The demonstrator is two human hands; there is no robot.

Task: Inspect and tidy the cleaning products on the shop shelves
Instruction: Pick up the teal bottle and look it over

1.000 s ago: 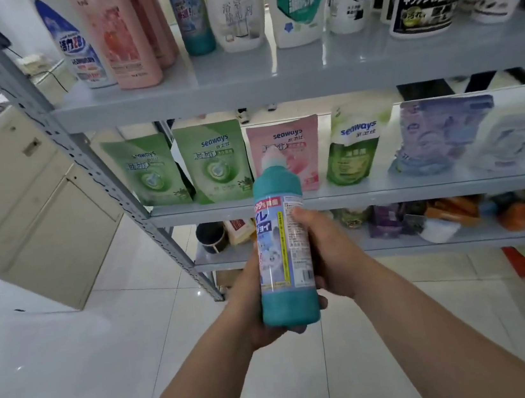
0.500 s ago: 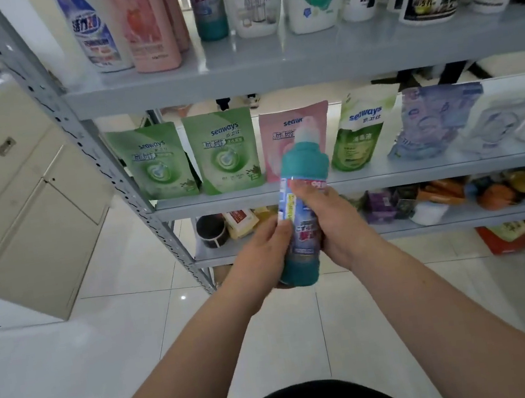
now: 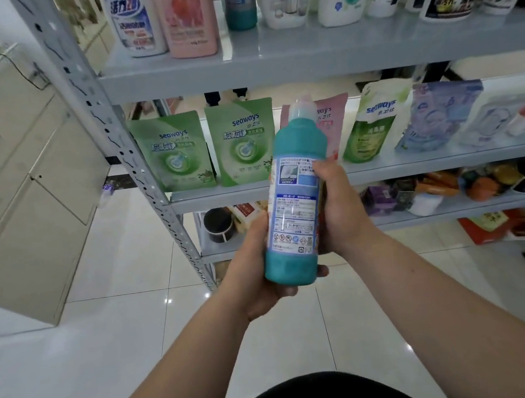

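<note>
- Evidently held up for reading, the teal bottle [image 3: 291,201] sits in front of the middle shelf's [image 3: 433,163] front edge, with its back label turned toward the camera.
- The left hand [image 3: 254,273] cups its base and the right hand [image 3: 339,208] wraps its side, steadying it.

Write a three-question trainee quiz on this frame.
1. True or false: the left grip and right grip both hold the teal bottle.
2. How many all-green seaways pouches stand side by side at the shelf's left end? A) one B) two C) four
3. Which grip cups the bottle's base?

Key: 1 true; 2 B; 3 left.
</note>
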